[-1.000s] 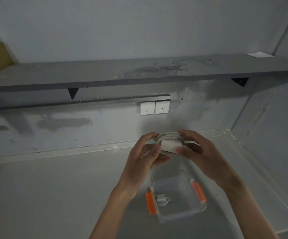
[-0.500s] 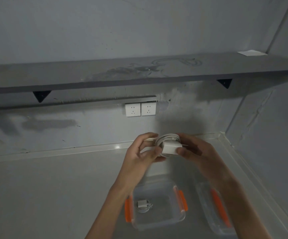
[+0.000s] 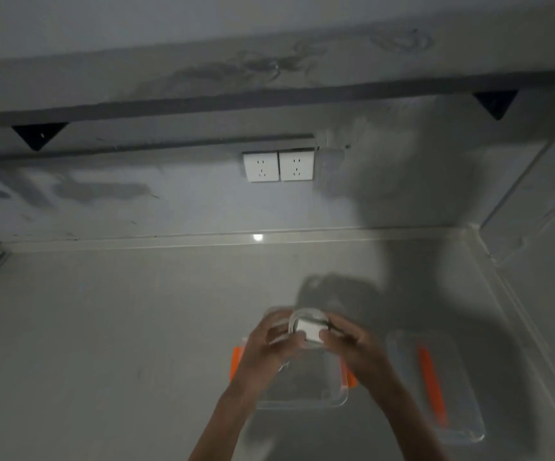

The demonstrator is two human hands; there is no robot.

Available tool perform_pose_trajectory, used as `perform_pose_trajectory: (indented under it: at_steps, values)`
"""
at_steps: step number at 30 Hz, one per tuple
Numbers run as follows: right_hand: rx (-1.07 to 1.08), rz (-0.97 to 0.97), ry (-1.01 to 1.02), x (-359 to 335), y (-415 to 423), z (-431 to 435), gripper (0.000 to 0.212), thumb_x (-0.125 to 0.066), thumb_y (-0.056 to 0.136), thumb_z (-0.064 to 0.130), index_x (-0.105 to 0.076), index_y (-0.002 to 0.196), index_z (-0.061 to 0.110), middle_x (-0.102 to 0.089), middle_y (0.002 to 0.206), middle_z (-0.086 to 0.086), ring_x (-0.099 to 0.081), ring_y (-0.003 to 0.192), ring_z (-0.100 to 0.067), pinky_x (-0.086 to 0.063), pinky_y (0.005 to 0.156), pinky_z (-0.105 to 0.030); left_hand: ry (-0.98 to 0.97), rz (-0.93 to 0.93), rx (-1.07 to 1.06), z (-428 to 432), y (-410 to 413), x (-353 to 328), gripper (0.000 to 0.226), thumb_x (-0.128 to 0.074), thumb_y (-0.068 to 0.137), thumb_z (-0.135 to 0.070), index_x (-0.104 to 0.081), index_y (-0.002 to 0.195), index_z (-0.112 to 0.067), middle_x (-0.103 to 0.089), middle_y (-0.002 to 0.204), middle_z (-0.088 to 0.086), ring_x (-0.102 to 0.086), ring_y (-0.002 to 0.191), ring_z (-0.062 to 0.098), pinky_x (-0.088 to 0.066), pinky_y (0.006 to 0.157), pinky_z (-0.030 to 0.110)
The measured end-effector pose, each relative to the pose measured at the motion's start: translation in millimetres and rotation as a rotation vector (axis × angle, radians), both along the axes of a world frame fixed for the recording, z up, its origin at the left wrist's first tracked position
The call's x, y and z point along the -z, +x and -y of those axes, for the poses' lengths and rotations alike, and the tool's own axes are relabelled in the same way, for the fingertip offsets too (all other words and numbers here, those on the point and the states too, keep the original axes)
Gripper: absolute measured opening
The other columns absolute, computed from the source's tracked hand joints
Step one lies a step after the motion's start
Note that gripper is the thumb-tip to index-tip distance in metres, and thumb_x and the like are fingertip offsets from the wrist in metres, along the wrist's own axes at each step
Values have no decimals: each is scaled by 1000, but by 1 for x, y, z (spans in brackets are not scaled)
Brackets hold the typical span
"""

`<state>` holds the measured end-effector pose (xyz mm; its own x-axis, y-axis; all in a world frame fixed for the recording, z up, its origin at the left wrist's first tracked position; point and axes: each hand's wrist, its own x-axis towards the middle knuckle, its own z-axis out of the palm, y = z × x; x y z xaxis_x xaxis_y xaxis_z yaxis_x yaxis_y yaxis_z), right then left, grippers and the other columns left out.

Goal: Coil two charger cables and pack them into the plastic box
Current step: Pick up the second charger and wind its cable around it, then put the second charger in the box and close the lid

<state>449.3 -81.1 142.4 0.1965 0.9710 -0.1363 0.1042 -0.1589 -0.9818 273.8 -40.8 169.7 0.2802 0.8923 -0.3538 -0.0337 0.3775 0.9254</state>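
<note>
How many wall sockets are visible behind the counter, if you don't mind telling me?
2. The left socket and the right socket sit side by side on the back wall, under the shelf. None appear hidden.

Left hand (image 3: 271,344): I see it raised in front of me, fingers curled inward, thumb toward the right hand. Right hand (image 3: 349,344): level with it, fingers bent, fingertips nearly meeting the left's. Both forearms bare, rising from the lower edge and converging. View blurred.
</note>
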Motion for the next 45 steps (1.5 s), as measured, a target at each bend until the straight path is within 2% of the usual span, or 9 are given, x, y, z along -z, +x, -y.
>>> perform_pose_trajectory:
  at_steps: [6, 13, 19, 24, 27, 30, 37, 42, 45]
  values:
    - [106, 117, -308, 92, -26, -1, 26, -75, 78, 11, -71, 100, 23, -67, 97, -6, -67, 80, -17, -58, 79, -42, -528, 95, -48, 2, -1, 96, 45, -70, 80, -12, -60, 115, 14, -67, 109, 29, -67, 100, 29, -58, 83, 30]
    - [124, 419, -295, 84, -51, -13, 28, -60, 87, -3, -68, 106, 15, -61, 94, 13, -60, 79, 10, -34, 62, 8, -859, 262, -116, -20, 24, 140, 13, -48, 94, 5, -60, 96, 9, -72, 70, 18, -61, 87, 32, -48, 84, 38]
    - [413, 623, -95, 99, -57, 32, 54, -49, 85, -20, -64, 123, 15, -50, 144, -1, -30, 140, 2, -29, 107, -6, -981, 322, -378, -6, 43, 168, 32, -52, 96, -7, -52, 127, 1, -63, 118, 9, -63, 103, 14, -55, 82, 18]
    - [404, 587, -131, 117, -54, 58, 72, -59, 81, -15, -48, 138, 26, -36, 154, 0, -34, 142, -22, -46, 104, -42, -909, 179, -458, -15, 58, 203, 44, -59, 87, 7, -51, 131, 5, -58, 135, 22, -60, 121, 32, -62, 72, 32]
    - [354, 521, -134, 113, -46, 58, 71, -58, 83, -10, -47, 139, 33, -38, 153, 8, -44, 135, -11, -51, 98, -28, -948, 265, -489, -14, 62, 195, 23, -53, 94, -2, -56, 117, -3, -64, 117, 11, -69, 94, 11, -60, 61, 18]
    - [330, 497, -199, 110, -43, 57, 69, -56, 85, -5, -47, 137, 40, -39, 152, 13, -49, 130, -8, -37, 85, 5, -803, 208, -466, -13, 64, 204, 40, -59, 92, -6, -50, 129, 7, -59, 132, 24, -61, 114, 29, -61, 69, 25]
    - [371, 496, -255, 116, -44, 60, 65, -55, 88, 3, -46, 132, 49, -48, 145, 12, -55, 110, 7, -38, 64, 4, -879, 187, -590, -20, 68, 200, 53, -70, 82, 1, -51, 132, 1, -66, 117, 20, -68, 85, 29, -62, 53, 37]
    - [301, 682, -255, 107, -45, 61, 59, -54, 94, 7, -40, 141, 38, -20, 159, 3, -14, 148, -24, -36, 96, -18, -861, 184, -453, -10, 55, 178, 61, -68, 83, -12, -45, 139, -5, -64, 116, 10, -65, 103, 22, -55, 84, 25]
    - [391, 683, -87, 91, -51, 53, 41, -58, 91, 6, -57, 130, 22, -51, 142, -1, -40, 136, -18, -38, 104, -22, -770, 19, -378, -12, 41, 156, 54, -58, 94, -15, -39, 145, -11, -55, 132, 6, -58, 116, 18, -50, 79, 20]
